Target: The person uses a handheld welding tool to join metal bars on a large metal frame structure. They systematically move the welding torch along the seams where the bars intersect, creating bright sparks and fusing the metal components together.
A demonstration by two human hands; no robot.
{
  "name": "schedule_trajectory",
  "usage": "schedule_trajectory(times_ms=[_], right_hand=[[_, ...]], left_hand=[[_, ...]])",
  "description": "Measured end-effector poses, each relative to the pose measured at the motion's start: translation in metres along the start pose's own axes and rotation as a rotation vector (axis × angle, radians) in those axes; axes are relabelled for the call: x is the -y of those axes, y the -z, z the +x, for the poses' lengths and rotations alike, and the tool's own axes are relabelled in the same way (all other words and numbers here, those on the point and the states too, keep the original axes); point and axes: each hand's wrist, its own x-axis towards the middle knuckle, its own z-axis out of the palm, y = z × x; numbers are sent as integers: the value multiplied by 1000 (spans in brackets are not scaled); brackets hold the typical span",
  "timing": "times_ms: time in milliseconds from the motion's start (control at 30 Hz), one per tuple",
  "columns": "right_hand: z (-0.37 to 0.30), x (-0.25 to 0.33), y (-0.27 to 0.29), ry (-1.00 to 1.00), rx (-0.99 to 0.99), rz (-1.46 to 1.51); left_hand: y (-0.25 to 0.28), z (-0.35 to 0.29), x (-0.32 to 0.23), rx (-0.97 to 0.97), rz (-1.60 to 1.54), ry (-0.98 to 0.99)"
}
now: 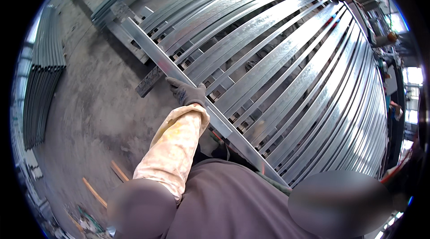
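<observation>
at far left, a stack of galvanized strips (42, 86) is seen lying on the concrete floor (103, 109), with loose wooden sticks (94, 192) lower down. the left hand (187, 92), gloved in dark grey, is closed over the edge of a long galvanized steel bar (210, 116) — the bar runs diagonally from upper left toward the body and rests across a rack of parallel steel strips (304, 82) fanned out to the right. a dark crossbar (150, 82) is seen under the near ends of these strips, just left of the hand. the right hand is not in view, so its state cannot be told. risk is judged as follows: the bar is gripped at one point only, so its long free end could swing or sag and slide off the strips; thin metal edges could cut through a worn glove.
</observation>
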Motion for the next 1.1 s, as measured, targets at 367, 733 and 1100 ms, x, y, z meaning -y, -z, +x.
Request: schedule_trajectory(times_ms=[367, 733, 1100], right_hand=[[-79, 30, -250, -1043, 1158, 1190], [-140, 84, -385, -970, 1622, 1493], [-153, 106, -413, -982, 1703, 1534]], left_hand=[[-24, 4, 17, -146, -45, -80], [-36, 25, 50, -300, -139, -336], [-49, 30, 60, -388, -256, -385]])
